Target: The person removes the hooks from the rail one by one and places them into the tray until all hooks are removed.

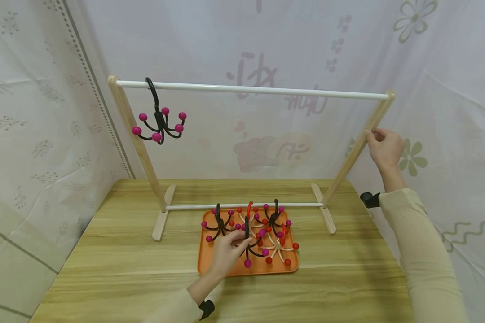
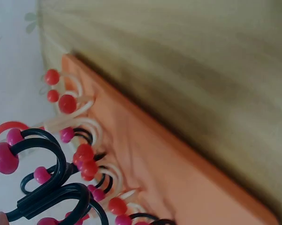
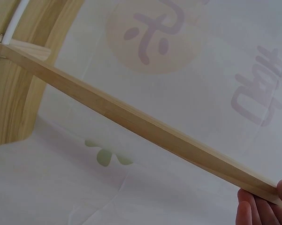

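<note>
The big wooden rack with the white top rod (image 1: 250, 90) stands at the back of the wooden table (image 1: 105, 269). One black hook with pink ball tips (image 1: 160, 121) hangs on the rod near its left end. The rest of the rod is bare, so there is lots of room to the right of that hook.

The right hand (image 1: 384, 146) holds the rack's slanted right wooden leg (image 1: 357, 150), with fingers curled round it. That should keep the rack from tipping, so a firm hold looks wise.

The flat orange plastic tray (image 1: 210, 262) lies just in front of the rack's low white bar (image 1: 242, 206). A tangle of ball-tipped hooks (image 1: 272, 231), black, white and red, lies in it.

The left hand (image 1: 226, 251) pinches a black hook with pink balls (image 1: 248, 244) over the tray. Its arms may catch on the others, so lifting straight up and slowly looks best. Then it must clear the low bar.
</note>
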The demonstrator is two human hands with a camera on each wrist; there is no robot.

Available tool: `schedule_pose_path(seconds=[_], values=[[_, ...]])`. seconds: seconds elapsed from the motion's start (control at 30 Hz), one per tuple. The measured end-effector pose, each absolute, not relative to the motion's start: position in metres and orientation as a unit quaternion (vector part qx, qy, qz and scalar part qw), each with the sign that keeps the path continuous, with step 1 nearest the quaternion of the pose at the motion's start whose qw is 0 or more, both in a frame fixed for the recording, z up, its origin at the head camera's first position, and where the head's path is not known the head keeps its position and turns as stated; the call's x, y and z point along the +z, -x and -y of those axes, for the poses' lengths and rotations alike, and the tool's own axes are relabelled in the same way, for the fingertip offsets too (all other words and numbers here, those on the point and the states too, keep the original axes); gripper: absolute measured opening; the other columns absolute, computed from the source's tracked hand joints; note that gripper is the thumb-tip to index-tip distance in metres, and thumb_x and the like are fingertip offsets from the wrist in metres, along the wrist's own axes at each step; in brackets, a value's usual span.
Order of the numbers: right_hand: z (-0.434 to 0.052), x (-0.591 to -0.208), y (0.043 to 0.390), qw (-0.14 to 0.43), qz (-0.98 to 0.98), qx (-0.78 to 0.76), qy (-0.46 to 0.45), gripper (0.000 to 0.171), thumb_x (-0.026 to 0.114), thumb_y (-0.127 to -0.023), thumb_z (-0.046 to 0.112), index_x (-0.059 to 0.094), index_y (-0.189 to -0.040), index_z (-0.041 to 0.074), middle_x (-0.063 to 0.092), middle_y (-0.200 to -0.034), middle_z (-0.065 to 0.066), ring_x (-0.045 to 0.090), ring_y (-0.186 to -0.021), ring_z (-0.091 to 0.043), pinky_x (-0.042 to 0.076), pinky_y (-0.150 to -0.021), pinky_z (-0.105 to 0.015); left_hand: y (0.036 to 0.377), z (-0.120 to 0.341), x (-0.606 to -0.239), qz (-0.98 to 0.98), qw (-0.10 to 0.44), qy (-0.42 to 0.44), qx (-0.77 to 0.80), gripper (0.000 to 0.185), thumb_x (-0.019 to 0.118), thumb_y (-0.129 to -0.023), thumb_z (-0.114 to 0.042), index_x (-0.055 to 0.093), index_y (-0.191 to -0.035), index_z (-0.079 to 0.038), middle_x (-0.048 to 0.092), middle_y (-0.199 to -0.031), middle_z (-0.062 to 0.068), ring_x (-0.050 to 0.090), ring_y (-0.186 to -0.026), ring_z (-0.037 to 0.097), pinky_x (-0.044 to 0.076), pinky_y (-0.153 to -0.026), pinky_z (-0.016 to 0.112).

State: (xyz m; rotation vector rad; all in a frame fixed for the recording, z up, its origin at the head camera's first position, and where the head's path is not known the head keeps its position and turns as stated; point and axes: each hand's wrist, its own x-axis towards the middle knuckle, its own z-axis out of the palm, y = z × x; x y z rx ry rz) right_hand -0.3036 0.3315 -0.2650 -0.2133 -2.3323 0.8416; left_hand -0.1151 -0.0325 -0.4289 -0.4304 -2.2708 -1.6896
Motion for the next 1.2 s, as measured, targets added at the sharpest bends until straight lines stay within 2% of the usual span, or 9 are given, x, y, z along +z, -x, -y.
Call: schedule_pose_path(seconds=[0.2,0.43,0.57,0.8,1.0,1.2], values=[[-0.331,-0.265,0.302,0.316,0.888,0.324,0.081,0.036,0.054,-0.085,0.028,0.065,-0.101,-0.002,0.062,-0.092,-0.021,0.056,-0.088,-0.032,0.035,-0.086,-0.037,0.114,0.030,-0.438,0.772,0.116,0.154,-0.606,0.010,0.064,-0.079,-0.004,0.066,-0.088,0.000,0.065,-0.083,0.011,0.062,-0.072,0.020,0.049,-0.060,0.025],[-0.329,-0.264,0.301,0.315,0.890,0.319,0.086,0.036,0.053,-0.086,0.029,0.065,-0.102,-0.001,0.062,-0.092,-0.021,0.055,-0.086,-0.032,0.036,-0.084,-0.037,0.116,0.025,-0.449,0.773,0.110,0.152,-0.606,0.010,0.065,-0.078,-0.004,0.065,-0.083,0.005,0.065,-0.077,0.014,0.062,-0.069,0.023,0.049,-0.060,0.025],[-0.329,-0.264,0.300,0.309,0.889,0.326,0.086,0.037,0.052,-0.086,0.029,0.064,-0.103,-0.002,0.061,-0.093,-0.022,0.055,-0.089,-0.034,0.035,-0.086,-0.038,0.116,0.023,-0.456,0.771,0.104,0.141,-0.612,0.011,0.066,-0.077,-0.006,0.065,-0.082,0.003,0.064,-0.078,0.017,0.062,-0.071,0.024,0.049,-0.062,0.025],[-0.329,-0.265,0.301,0.317,0.887,0.325,0.082,0.036,0.053,-0.086,0.028,0.064,-0.102,-0.002,0.061,-0.092,-0.021,0.056,-0.089,-0.034,0.034,-0.087,-0.038,0.116,0.020,-0.464,0.768,0.116,0.135,-0.615,0.010,0.066,-0.077,-0.007,0.066,-0.083,0.001,0.065,-0.077,0.014,0.063,-0.070,0.019,0.049,-0.062,0.026],[-0.331,-0.265,0.302,0.315,0.889,0.323,0.081,0.037,0.053,-0.086,0.029,0.064,-0.102,-0.003,0.061,-0.093,-0.021,0.056,-0.089,-0.034,0.034,-0.088,-0.037,0.114,0.019,-0.470,0.763,0.109,0.133,-0.623,0.012,0.065,-0.078,-0.007,0.065,-0.086,0.002,0.065,-0.081,0.015,0.063,-0.073,0.026,0.049,-0.063,0.025],[-0.332,-0.266,0.303,0.305,0.892,0.323,0.084,0.038,0.052,-0.086,0.030,0.063,-0.104,-0.002,0.061,-0.095,-0.021,0.056,-0.087,-0.032,0.037,-0.085,-0.037,0.111,0.019,-0.476,0.756,0.130,0.151,-0.624,0.009,0.064,-0.078,-0.004,0.065,-0.084,0.002,0.064,-0.080,0.018,0.062,-0.074,0.029,0.050,-0.063,0.028]])
